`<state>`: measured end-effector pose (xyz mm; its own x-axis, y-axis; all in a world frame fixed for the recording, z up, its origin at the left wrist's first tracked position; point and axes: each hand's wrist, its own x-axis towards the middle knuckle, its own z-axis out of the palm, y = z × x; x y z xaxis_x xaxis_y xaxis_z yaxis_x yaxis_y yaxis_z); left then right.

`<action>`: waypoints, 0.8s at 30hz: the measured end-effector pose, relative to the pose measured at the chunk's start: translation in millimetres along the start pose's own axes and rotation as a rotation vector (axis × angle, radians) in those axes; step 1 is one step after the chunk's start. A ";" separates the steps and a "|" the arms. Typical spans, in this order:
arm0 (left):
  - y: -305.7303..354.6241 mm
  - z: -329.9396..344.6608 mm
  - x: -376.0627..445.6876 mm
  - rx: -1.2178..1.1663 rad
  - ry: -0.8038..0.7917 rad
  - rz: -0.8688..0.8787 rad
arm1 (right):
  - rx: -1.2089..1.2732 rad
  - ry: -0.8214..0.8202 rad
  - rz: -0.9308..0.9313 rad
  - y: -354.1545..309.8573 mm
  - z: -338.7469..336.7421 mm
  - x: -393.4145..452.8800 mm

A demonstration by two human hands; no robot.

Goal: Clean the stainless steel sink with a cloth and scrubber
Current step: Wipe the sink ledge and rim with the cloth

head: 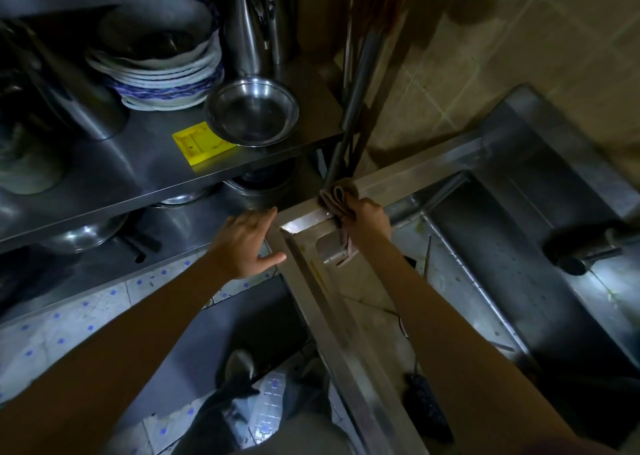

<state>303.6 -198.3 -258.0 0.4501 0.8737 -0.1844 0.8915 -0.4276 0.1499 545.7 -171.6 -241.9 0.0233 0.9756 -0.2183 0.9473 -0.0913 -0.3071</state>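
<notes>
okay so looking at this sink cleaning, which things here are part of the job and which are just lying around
Part of the job:
- cloth, gripped by the right hand at the sink's corner
- sink
- left hand, open beside the rim, holding nothing

Just lying about:
- plates, stacked on the shelf
- steel bowl
- yellow card
- dark brush-like thing on the near ledge, possibly the scrubber, too dim to tell
</notes>
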 end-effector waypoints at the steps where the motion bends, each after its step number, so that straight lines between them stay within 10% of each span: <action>1: -0.6 0.7 0.2 -0.002 -0.005 0.005 | -0.004 0.001 -0.006 -1.8 0.9 -1.2; 24: 6.5 7.6 -10.6 -0.056 -0.023 -0.158 | -0.050 -0.074 -0.270 -30.4 30.6 -26.8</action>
<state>305.0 -212.1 -262.5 0.3066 0.9232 -0.2318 0.9471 -0.2715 0.1714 506.5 -201.1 -255.1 -0.2536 0.9458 -0.2030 0.9308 0.1814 -0.3174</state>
